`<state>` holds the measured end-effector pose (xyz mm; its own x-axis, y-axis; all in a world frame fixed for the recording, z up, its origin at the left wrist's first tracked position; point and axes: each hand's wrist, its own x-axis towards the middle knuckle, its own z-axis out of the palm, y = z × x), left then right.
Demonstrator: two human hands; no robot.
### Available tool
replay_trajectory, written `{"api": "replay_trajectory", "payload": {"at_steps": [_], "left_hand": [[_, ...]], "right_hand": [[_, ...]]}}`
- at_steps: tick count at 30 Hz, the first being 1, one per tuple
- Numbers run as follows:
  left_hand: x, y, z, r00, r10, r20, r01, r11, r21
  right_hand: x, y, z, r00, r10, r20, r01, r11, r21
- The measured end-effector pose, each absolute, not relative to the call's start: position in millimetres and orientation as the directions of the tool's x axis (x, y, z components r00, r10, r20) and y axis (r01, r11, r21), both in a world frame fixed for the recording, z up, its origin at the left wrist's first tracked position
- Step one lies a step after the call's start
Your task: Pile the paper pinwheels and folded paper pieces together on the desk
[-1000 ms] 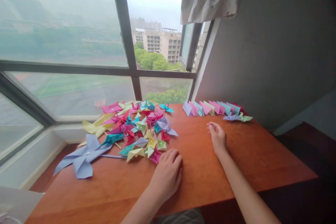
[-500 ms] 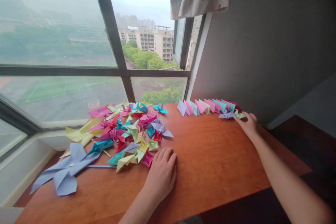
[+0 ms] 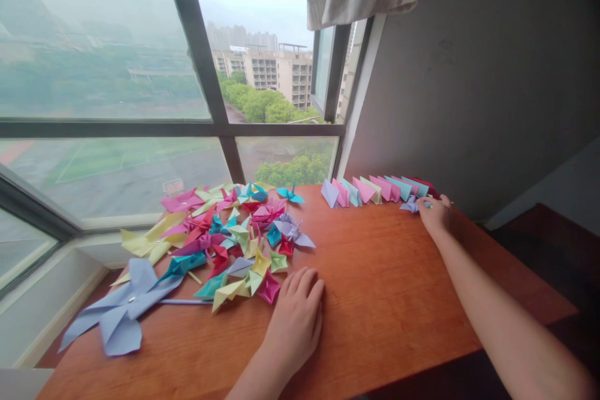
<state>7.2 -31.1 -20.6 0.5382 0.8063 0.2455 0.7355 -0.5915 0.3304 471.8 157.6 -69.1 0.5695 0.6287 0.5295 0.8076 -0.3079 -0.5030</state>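
Lilac paper, a small folded piece (image 3: 409,205), lies just in front of the row of standing folded papers (image 3: 387,189), near its right end, its long axis seeming to run roughly along that row. The right hand (image 3: 435,212) is much the nearer, at that same end, fingertips just right of the lilac piece and drawn almost together, though from here I cannot tell whether they pinch anything; the left hand (image 3: 299,307), well apart from the row, rests palm down, fingers loosely curved, holding nothing that I can see
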Motion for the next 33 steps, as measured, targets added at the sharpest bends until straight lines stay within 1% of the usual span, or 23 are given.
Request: {"api": "replay_trajectory", "payload": {"at_steps": [4, 10, 17, 19, 21, 23, 26, 28, 30, 33], "left_hand": [[7, -32, -20, 0.528, 0.813, 0.245, 0.733, -0.582, 0.352], [8, -34, -17, 0.511, 0.829, 0.228, 0.733, -0.558, 0.389], [6, -33, -12, 0.489, 0.839, 0.239, 0.706, -0.542, 0.456], [3, -31, -13, 0.493, 0.837, 0.239, 0.690, -0.543, 0.478], [1, -30, -14, 0.495, 0.835, 0.243, 0.680, -0.546, 0.490], [1, -30, -15, 0.495, 0.832, 0.250, 0.676, -0.550, 0.490], [2, -32, -16, 0.500, 0.825, 0.264, 0.673, -0.561, 0.481], [3, -34, -16, 0.497, 0.825, 0.270, 0.673, -0.562, 0.481], [3, -35, -16, 0.492, 0.827, 0.272, 0.671, -0.560, 0.486], [2, -35, -16, 0.487, 0.828, 0.277, 0.661, -0.557, 0.503]], "right_hand": [[475, 157, -67, 0.573, 0.608, 0.550, 0.809, -0.310, -0.500], [479, 143, -61, 0.556, 0.588, 0.588, 0.819, -0.264, -0.510], [462, 107, -49, 0.496, 0.553, 0.670, 0.847, -0.136, -0.514], [446, 94, -40, 0.461, 0.533, 0.709, 0.861, -0.073, -0.504], [422, 82, -30, 0.422, 0.537, 0.731, 0.870, -0.011, -0.494], [388, 72, -18, 0.375, 0.581, 0.722, 0.869, 0.052, -0.493], [321, 61, 0, 0.249, 0.676, 0.694, 0.836, 0.212, -0.507], [268, 58, 13, 0.131, 0.733, 0.667, 0.775, 0.344, -0.530], [214, 59, 27, 0.020, 0.765, 0.643, 0.679, 0.462, -0.571], [139, 68, 47, -0.126, 0.770, 0.625, 0.504, 0.593, -0.628]]}}
